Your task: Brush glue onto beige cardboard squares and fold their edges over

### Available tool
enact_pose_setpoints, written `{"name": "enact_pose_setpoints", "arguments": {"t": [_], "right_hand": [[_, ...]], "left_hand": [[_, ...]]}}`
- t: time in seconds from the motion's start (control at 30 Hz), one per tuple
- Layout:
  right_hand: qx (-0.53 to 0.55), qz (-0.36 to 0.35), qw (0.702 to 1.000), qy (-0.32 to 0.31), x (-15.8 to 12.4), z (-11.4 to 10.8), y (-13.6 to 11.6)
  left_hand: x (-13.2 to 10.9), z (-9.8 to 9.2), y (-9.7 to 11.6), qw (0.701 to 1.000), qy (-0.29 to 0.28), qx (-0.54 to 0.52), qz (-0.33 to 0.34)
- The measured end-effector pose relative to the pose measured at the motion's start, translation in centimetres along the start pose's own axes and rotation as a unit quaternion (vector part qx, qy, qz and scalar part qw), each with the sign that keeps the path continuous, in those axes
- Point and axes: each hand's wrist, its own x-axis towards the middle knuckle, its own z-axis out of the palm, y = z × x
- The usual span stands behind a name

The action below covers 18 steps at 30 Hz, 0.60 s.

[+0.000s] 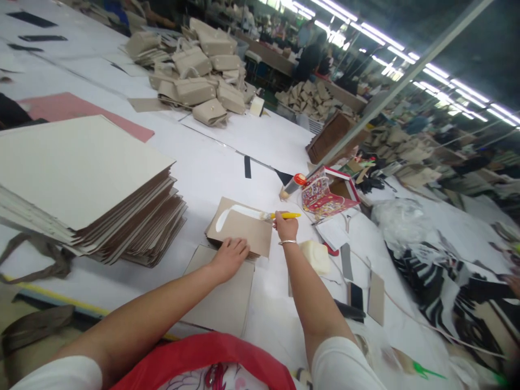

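White desk (211,173) surface carries a tan panel (244,230), pressed flat under the spread left hand (229,257). A yellow-handled brush (280,215) is clenched in the right hand (285,226). One glue stripe (235,212) is laid along the far edge; the rest appears uncoated, so coating is judged barely begun.

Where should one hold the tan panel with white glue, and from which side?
Probably take the tan panel by its near, bare edge, from the person's side, beside the left hand. White glue from the right hand's yellow brush covers its far edge.
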Motion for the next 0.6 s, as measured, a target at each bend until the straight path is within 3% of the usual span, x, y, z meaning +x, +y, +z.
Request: {"name": "enact_pose_setpoints", "arguments": {"t": [0.1,0.2,0.43,0.6], "right_hand": [[-0.010,0.013,0.999,0.030,-0.3,-2.5,0.4],[-0.018,0.006,1.000,0.018,-1.9,-3.4,0.2],[-0.016,0.014,0.999,-0.024,-12.0,-5.6,1.0],[0.027,0.040,0.998,0.040,-15.9,-7.2,0.4]], "left_hand": [[0.0,0.1,0.0,1.000,0.007,-0.004,0.002],[0.0,0.2,-0.1,1.000,0.009,-0.001,0.006],[1.5,-0.7,-0.9,1.000,-0.004,0.013,-0.004],[3.2,-1.9,-1.6,0.999,-0.037,0.003,0.014]]}}
